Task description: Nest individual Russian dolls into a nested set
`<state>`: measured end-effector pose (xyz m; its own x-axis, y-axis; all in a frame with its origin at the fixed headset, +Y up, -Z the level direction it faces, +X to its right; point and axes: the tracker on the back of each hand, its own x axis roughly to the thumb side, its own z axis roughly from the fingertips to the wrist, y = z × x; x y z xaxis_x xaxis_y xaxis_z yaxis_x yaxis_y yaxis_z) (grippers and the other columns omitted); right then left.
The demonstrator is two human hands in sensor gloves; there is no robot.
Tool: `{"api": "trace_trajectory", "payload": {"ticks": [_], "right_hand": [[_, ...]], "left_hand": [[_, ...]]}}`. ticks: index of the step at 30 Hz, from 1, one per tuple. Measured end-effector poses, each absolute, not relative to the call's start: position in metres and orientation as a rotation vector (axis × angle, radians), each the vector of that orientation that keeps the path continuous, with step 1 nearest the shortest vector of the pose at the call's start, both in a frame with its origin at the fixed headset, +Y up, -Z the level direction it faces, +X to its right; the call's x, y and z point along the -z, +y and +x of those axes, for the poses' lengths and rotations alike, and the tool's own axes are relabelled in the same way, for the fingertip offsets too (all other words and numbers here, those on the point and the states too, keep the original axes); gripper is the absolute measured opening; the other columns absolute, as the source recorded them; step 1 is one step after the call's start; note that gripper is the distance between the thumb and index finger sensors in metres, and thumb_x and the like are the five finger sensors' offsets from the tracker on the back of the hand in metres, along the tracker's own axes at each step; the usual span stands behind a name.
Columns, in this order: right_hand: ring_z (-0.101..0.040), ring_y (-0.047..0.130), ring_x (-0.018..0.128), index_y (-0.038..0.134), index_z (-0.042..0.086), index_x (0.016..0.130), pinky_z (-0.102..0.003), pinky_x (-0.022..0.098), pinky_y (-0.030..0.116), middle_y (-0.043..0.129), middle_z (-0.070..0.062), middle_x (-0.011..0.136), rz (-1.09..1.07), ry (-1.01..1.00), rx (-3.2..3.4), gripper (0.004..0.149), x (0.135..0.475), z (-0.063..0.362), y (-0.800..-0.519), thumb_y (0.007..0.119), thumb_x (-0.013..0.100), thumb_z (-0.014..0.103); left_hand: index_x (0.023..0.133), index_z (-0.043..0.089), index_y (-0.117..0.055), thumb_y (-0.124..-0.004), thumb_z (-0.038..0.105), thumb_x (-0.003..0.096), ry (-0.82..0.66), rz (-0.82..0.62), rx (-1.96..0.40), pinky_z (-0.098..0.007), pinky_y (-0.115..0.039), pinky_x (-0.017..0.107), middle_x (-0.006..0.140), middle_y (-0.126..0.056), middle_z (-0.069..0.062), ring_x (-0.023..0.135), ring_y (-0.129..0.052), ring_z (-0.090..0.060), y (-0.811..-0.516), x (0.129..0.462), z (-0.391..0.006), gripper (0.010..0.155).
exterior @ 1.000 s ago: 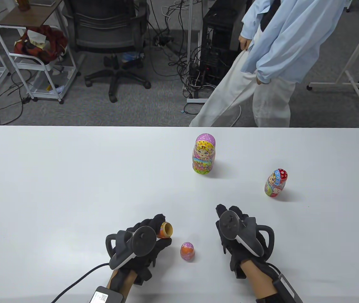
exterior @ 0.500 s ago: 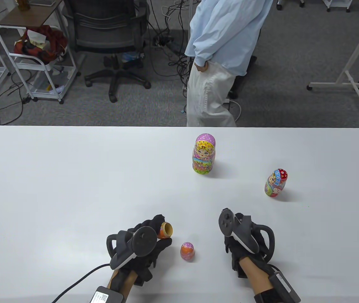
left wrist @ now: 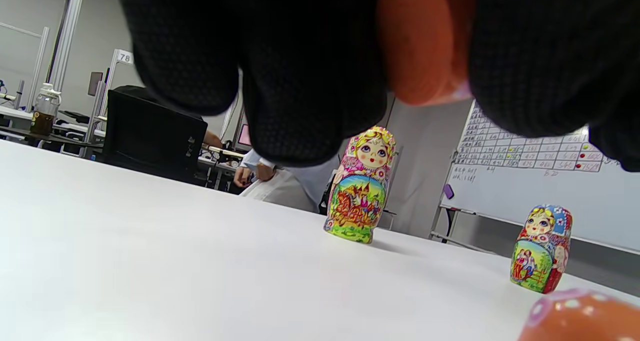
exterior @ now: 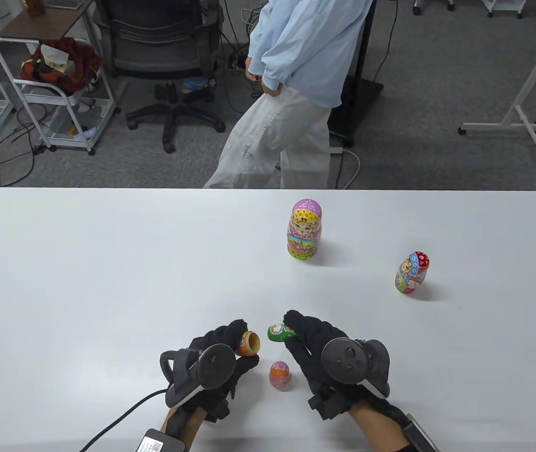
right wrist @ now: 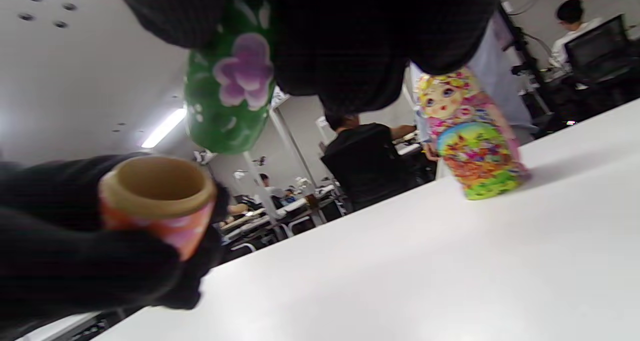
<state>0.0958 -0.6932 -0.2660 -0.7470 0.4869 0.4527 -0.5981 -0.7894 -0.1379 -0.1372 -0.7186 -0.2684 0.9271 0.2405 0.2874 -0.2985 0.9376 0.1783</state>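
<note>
Here, much of the 2 hands is hidden under the round black trackers strapped on their backs. The left hand (exterior: 220, 358) holds an orange cup-shaped doll half (exterior: 248, 343), and only its open mouth shows past the black fingers; the inside is plain pale wood. In the left wrist view this half is only a blurred orange patch (left wrist: 425, 46) between dark knitted fingers (left wrist: 310, 81). The right hand (exterior: 329, 358) grips a small green doll (exterior: 281, 332) lying on its side, its far end covered by the glove. The green doll is just to the right of the orange half, near but apart. In the right wrist view the green doll (right wrist: 230, 91) is glossy with a purple flower, and its top is cut off by the fingers.

Below the orange half and slightly right, an orange dome-shaped doll top (exterior: 280, 374) with pink dots stands on the white smooth surface (exterior: 84, 282), between the 2 hands. Far above and right of the orange half stands the big pink doll (exterior: 304, 230), upright, rounded and glossy. The red and blue doll (exterior: 412, 273) stands well to the right of the orange half, upright. Its back side cannot be seen.
</note>
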Motion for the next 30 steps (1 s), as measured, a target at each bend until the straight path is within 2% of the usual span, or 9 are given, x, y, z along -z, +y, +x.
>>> {"api": "trace_trajectory", "payload": {"ticks": [5, 12, 17, 21, 25, 30], "right_hand": [[-0.021, 0.094, 0.065, 0.058, 0.027, 0.096, -0.044, 0.055, 0.079, 0.084, -0.003, 0.086, 0.597, -0.378, -2.459, 0.054, 0.260, 0.086, -0.693, 0.072, 0.047, 0.045], [-0.020, 0.098, 0.060, 0.063, 0.025, 0.095, -0.044, 0.053, 0.081, 0.090, -0.002, 0.079, 0.624, -0.273, -2.428, 0.056, 0.261, 0.079, -0.702, 0.073, 0.046, 0.049], [-0.022, 0.096, 0.065, 0.054, 0.026, 0.099, -0.045, 0.055, 0.079, 0.086, -0.001, 0.084, 0.619, -0.256, -2.391, 0.061, 0.262, 0.081, -0.703, 0.074, 0.046, 0.049], [-0.025, 0.090, 0.073, 0.038, 0.030, 0.102, -0.047, 0.057, 0.076, 0.077, -0.003, 0.093, 0.581, -0.272, -2.442, 0.069, 0.263, 0.083, -0.703, 0.073, 0.046, 0.051], [-0.029, 0.083, 0.080, 0.032, 0.029, 0.104, -0.050, 0.059, 0.073, 0.067, -0.008, 0.100, 0.529, -0.119, -2.664, 0.074, 0.269, 0.080, -0.721, 0.072, 0.046, 0.055], [-0.033, 0.081, 0.083, 0.036, 0.039, 0.104, -0.051, 0.059, 0.073, 0.063, -0.013, 0.104, 0.560, 0.084, -2.843, 0.070, 0.274, 0.072, -0.742, 0.070, 0.046, 0.059]], "left_hand": [[0.095, 0.023, -0.070, -0.090, 0.063, 0.0291, -0.292, 0.255, -0.265, -0.041, -0.087, 0.056, 0.081, -0.093, 0.002, 0.063, -0.103, -0.008, -0.715, 0.264, -0.131, 0.080], [0.094, 0.023, -0.069, -0.090, 0.064, 0.0286, -0.320, 0.277, -0.271, -0.040, -0.087, 0.056, 0.080, -0.092, 0.003, 0.062, -0.103, -0.007, -0.712, 0.260, -0.125, 0.080], [0.095, 0.023, -0.068, -0.090, 0.063, 0.0294, -0.304, 0.253, -0.342, -0.041, -0.086, 0.057, 0.082, -0.091, 0.003, 0.064, -0.102, -0.007, -0.713, 0.261, -0.128, 0.080], [0.096, 0.023, -0.067, -0.089, 0.063, 0.0307, -0.279, 0.258, -0.344, -0.041, -0.086, 0.057, 0.083, -0.091, 0.002, 0.064, -0.102, -0.008, -0.716, 0.264, -0.135, 0.079], [0.097, 0.023, -0.066, -0.087, 0.062, 0.0322, -0.243, 0.253, -0.353, -0.041, -0.086, 0.056, 0.084, -0.090, 0.001, 0.064, -0.102, -0.009, -0.720, 0.268, -0.143, 0.079], [0.097, 0.022, -0.066, -0.087, 0.062, 0.0325, -0.209, 0.241, -0.357, -0.042, -0.086, 0.056, 0.084, -0.090, 0.001, 0.065, -0.102, -0.009, -0.723, 0.272, -0.150, 0.079]]}}
